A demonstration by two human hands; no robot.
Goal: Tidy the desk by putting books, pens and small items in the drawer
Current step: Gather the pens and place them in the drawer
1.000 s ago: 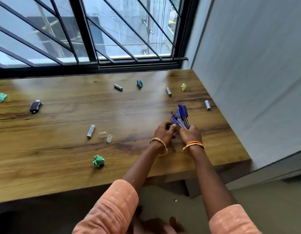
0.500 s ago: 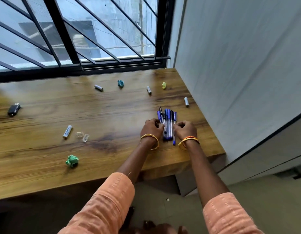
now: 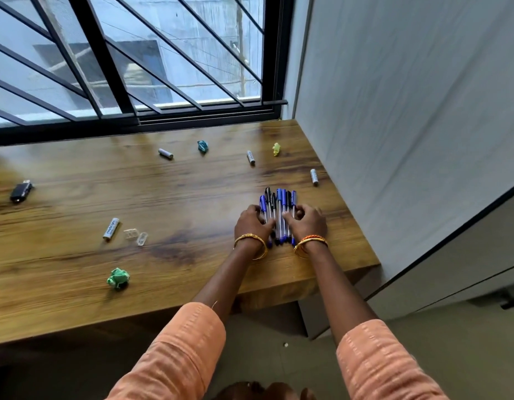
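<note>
Pens (image 3: pixel 279 215) lie bunched near the counter's (image 3: pixel 192 284) right front corner; left hand (image 3: pixel 251 223) and right hand (image 3: pixel 306 222) curl around the bundle from either side. Judged early: batteries, paper wads, clips remain scattered; no drawer visible.

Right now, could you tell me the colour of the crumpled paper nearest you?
Green crumpled paper, clearest in the head view.
</note>
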